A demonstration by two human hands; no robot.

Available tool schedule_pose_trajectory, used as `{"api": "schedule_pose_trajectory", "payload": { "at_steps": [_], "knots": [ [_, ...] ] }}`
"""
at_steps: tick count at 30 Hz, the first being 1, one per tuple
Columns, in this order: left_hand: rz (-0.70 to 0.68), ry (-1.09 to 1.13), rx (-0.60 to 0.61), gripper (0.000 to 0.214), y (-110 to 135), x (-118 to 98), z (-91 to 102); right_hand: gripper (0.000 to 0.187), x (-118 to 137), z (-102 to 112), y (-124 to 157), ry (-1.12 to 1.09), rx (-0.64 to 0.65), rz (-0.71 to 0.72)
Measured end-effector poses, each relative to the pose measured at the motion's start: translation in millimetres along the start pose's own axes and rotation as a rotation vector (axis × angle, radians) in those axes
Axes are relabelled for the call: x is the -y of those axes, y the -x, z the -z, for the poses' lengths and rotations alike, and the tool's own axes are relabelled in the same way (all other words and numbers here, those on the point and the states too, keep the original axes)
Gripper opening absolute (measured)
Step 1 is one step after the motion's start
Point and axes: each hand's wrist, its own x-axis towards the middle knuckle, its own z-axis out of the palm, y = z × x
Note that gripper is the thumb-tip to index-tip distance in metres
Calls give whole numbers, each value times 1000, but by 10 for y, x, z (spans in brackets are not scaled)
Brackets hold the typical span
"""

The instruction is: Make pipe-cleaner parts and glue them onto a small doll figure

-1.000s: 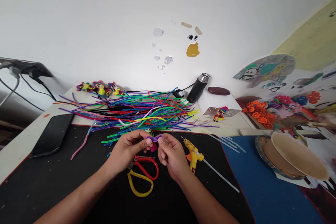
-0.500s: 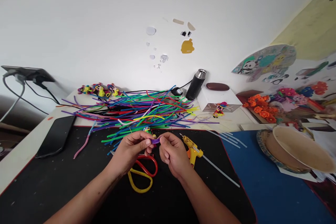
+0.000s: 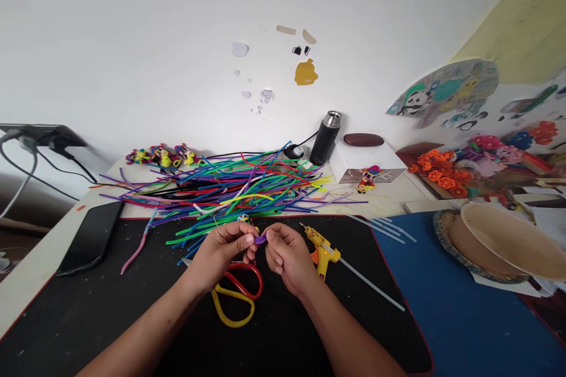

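Note:
A short purple pipe cleaner piece is pinched between my two hands, bent in a slight curve. My left hand grips its left end between thumb and forefinger. The right end is held the same way by my right hand. Just behind the fingers a small colourful figure shows in part. Scissors with one red and one yellow handle lie below my left hand, their blades mostly hidden under it. To the right of my right hand rests a yellow glue gun with a glue stick in its back.
A heap of coloured pipe cleaners spreads behind the black mat. A phone lies left. A black thermos, a white box and several finished figures stand at the back. A bowl sits right.
The camera view has shifted slightly. The purple pipe cleaner between my fingers looks a little more bent, and my hands are slightly closer together.

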Motion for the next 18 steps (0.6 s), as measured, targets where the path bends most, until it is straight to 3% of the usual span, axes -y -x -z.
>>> {"api": "schedule_pose_trajectory", "payload": {
  "at_steps": [6,10,18],
  "knots": [
    [-110,-129,-69,31,51,-36,-88,38,-33,-14,10,-31,6,-9],
    [-113,-186,-108,32,58,-40,-90,40,-50,-19,5,-26,-3,-45],
    [20,200,-133,34,103,58,-133,36,-37,-30,9,-2,-12,-28]
  ]
}}
